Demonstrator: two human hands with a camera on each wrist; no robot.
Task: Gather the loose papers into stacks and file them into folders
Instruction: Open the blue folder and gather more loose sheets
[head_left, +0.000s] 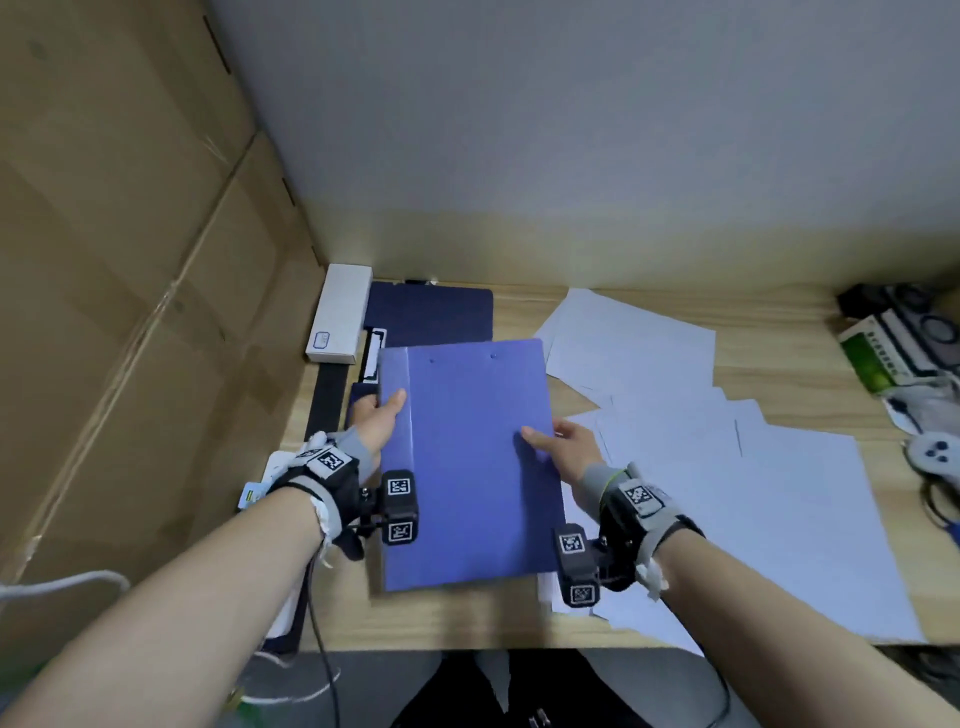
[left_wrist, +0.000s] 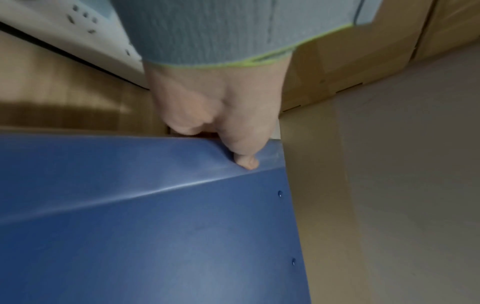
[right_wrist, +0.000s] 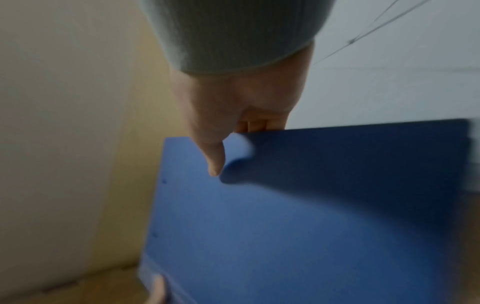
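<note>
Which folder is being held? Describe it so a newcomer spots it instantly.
Start at the wooden desk against the grey wall, with loose white papers spread over its right half. In the middle, the left hand and right hand grip a closed blue folder by its side edges. It is lighter blue than the dark navy folder lying flat behind it.

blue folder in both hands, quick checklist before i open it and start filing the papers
1. Left hand grips the spine side of the blue folder: ok.
2. Right hand grips the opposite edge, thumb on top: ok.
3. Folder shut and held flat: ok.
4. Loose papers gathered into a stack: not ok, they lie spread over the desk.
5. Folder empty inside: cannot tell.
6. Bare desk to lay it open: not ok, another dark folder lies behind, papers to the right.
</note>
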